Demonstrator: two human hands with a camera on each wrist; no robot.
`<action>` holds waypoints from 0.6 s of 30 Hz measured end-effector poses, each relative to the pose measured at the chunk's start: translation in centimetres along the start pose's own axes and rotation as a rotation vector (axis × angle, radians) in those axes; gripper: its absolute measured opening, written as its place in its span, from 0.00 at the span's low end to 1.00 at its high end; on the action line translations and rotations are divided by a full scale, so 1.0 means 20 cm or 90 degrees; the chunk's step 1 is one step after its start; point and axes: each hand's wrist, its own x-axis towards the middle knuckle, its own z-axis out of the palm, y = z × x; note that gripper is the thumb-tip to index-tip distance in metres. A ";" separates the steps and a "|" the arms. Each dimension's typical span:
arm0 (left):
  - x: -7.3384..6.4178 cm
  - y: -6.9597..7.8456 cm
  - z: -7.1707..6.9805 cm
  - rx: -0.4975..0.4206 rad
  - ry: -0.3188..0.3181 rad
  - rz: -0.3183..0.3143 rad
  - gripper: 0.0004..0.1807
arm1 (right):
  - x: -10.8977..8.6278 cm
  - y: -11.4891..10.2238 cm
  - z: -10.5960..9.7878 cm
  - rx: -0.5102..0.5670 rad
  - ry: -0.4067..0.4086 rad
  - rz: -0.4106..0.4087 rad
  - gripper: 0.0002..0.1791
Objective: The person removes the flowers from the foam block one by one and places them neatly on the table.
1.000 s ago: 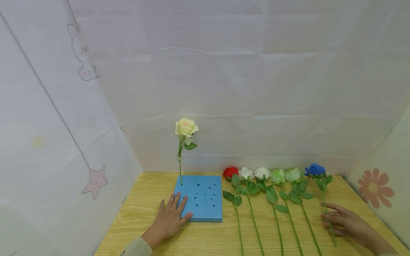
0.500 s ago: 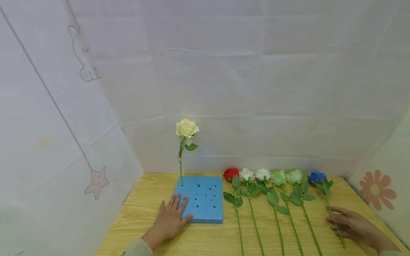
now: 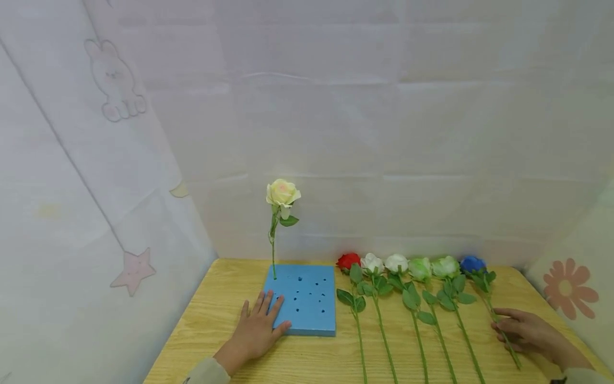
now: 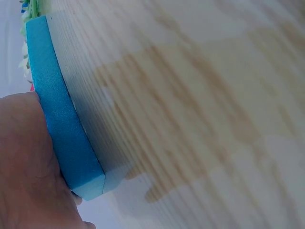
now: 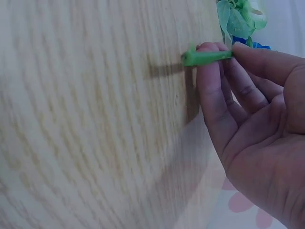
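My left hand (image 3: 251,336) lies with spread, straight fingers on the left edge of a blue foam block (image 3: 309,321) dotted with small holes. Upright in the block's far-left hole stands a pale yellow rose (image 3: 283,193). At the right of the table, a blue rose (image 3: 473,264) slants with its bloom toward the back wall. My right hand (image 3: 530,333) pinches its green stem between thumb and fingers. In the right wrist view the cut end of that stem (image 5: 206,57) sticks out past the fingertips, above the wood. The left wrist view shows the foam block's side (image 4: 64,109) beside my hand.
Between block and right hand lie a red rose (image 3: 348,261), two white roses (image 3: 372,263) and two pale green roses (image 3: 445,266), side by side with stems toward me. A fabric backdrop (image 3: 307,133) rises behind the wooden table (image 3: 230,288).
My right hand has shifted slightly right, and the blue rose's stem now slants more, its lower end further right. My left hand stays on the block. The head view has turned slightly.
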 end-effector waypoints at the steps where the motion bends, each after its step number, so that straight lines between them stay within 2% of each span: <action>1: 0.00 0.00 0.00 -0.001 0.000 0.001 0.42 | 0.00 -0.01 0.01 -0.011 0.007 0.002 0.42; 13: -0.01 0.01 -0.02 -0.003 0.013 0.004 0.42 | 0.01 -0.08 0.01 -0.204 0.171 0.076 0.33; 18: -0.01 0.01 -0.01 -0.005 0.026 0.014 0.41 | 0.02 -0.12 0.02 -0.234 0.219 0.055 0.33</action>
